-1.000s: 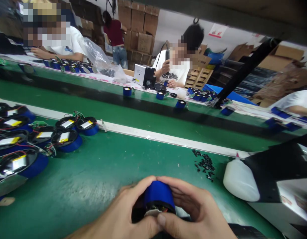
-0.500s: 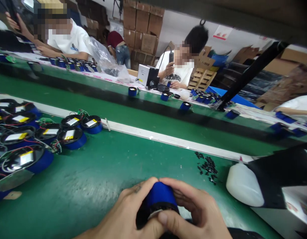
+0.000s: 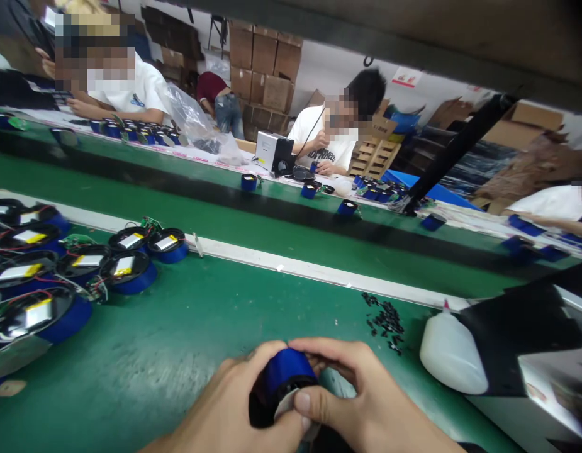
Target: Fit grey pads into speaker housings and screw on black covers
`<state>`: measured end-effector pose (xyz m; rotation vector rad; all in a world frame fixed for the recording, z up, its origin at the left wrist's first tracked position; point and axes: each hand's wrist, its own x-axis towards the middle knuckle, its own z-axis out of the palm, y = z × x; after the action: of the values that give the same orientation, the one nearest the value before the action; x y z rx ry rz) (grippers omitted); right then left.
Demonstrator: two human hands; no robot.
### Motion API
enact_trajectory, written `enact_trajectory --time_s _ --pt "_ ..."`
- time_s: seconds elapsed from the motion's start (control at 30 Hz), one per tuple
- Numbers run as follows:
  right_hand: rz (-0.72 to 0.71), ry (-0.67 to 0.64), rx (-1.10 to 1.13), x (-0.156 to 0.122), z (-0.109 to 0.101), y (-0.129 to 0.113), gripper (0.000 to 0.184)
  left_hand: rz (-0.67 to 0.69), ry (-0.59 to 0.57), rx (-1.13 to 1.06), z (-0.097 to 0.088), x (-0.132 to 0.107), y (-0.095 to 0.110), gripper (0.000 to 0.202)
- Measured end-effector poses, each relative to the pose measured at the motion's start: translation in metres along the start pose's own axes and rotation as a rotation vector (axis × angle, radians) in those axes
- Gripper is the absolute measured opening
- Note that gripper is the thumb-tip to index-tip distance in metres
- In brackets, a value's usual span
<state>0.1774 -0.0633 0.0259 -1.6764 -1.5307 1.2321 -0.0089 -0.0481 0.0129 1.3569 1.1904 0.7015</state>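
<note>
Both of my hands hold one blue round device housing (image 3: 285,373) low over the green bench mat (image 3: 168,352), at the bottom middle of the view. My left hand (image 3: 229,409) cups its left side with fingers curled round it. My right hand (image 3: 361,402) wraps the right side, its thumb pressing on the housing's near rim. The housing's underside and inner parts are hidden by my fingers.
Several open blue housings with batteries and wires (image 3: 125,270) lie at the left. A heap of small black parts (image 3: 385,318) and a white squeeze bottle (image 3: 451,352) sit at the right. Beyond the green conveyor (image 3: 281,229), other people work at the far bench.
The housing has turned a little in my hands and my right thumb has shifted along its rim. The view has swung slightly.
</note>
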Motion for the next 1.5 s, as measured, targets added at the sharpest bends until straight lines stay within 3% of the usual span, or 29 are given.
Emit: enact_trajectory --time_s 0.2,0.4,0.57,0.7,0.77,0.87,1.0,1.13,1.2,1.27,1.37,1.5 --pt "-0.082 -0.032 -0.041 0.007 -0.003 -0.005 0.051 0.006 0.012 0.138 -0.001 0.001 0.005 0.025" --pt "-0.134 -0.019 -0.117 0.006 -0.003 0.006 0.052 0.044 0.176 0.152 0.001 -0.003 -0.001 0.038" --pt "-0.252 -0.118 -0.208 0.011 -0.01 0.022 0.054 0.127 0.091 0.26 -0.001 -0.006 -0.01 0.046" --pt "-0.296 -0.183 -0.217 0.015 -0.013 0.034 0.055 0.172 0.141 0.318 0.001 -0.008 -0.016 0.052" --pt "-0.309 -0.188 -0.229 0.015 -0.013 0.035 0.055 0.172 0.14 0.322 0.0 -0.008 -0.016 0.052" --pt "-0.324 -0.152 -0.268 0.013 -0.013 0.029 0.052 0.127 0.046 0.308 -0.005 -0.003 -0.009 0.051" --pt "-0.392 -0.084 -0.378 0.013 -0.014 0.016 0.056 0.011 -0.037 0.089 -0.014 0.008 -0.003 0.03" --pt "-0.758 0.0 -0.536 0.018 -0.008 0.016 0.087 -0.126 -0.097 -0.39 -0.015 0.017 -0.007 0.028" --pt "-0.958 0.109 -0.606 0.023 -0.002 0.019 0.079 -0.213 -0.09 -0.49 -0.014 0.019 -0.01 0.033" --pt "-1.059 0.193 -0.651 0.026 0.003 0.018 0.061 -0.26 -0.088 -0.52 -0.012 0.019 -0.012 0.034" --pt "-1.012 0.176 -0.685 0.025 0.004 0.012 0.048 -0.317 -0.066 -0.602 -0.01 0.017 -0.015 0.037" --pt "-0.918 0.166 -0.65 0.02 0.0 0.008 0.05 -0.369 -0.092 -0.729 -0.009 0.017 -0.016 0.037"
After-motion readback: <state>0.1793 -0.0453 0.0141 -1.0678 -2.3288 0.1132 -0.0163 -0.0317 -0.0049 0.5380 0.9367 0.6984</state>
